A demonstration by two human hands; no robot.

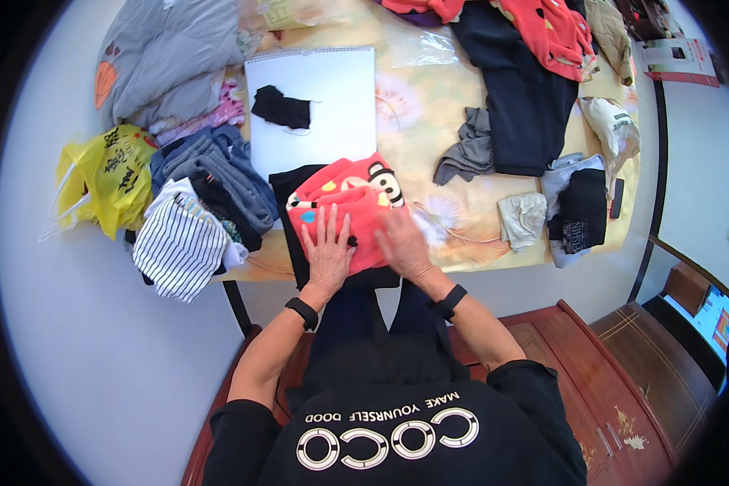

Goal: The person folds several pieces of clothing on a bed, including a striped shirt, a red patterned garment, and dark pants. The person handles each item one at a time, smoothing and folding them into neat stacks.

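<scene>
A red fleece garment (364, 188) with cartoon figures lies bunched or folded on a black cloth (291, 243) at the bed's near edge. My left hand (330, 246) presses flat on its left part, fingers spread. Over its right edge is my right hand (404, 246), somewhat blurred, with fingers bent; whether it pinches the fabric cannot be told. Just beyond lies a white spiral-bound pad (340, 109) bearing a small black cloth item (282, 109) with thin loops.
Piled clothes, with a striped garment (181, 249) nearest, and a yellow plastic bag (112, 176) lie left. To the right are dark trousers (522, 115), a grey cloth (471, 149), a cream cloth (522, 219), a folded black garment (585, 209) and a phone (617, 198).
</scene>
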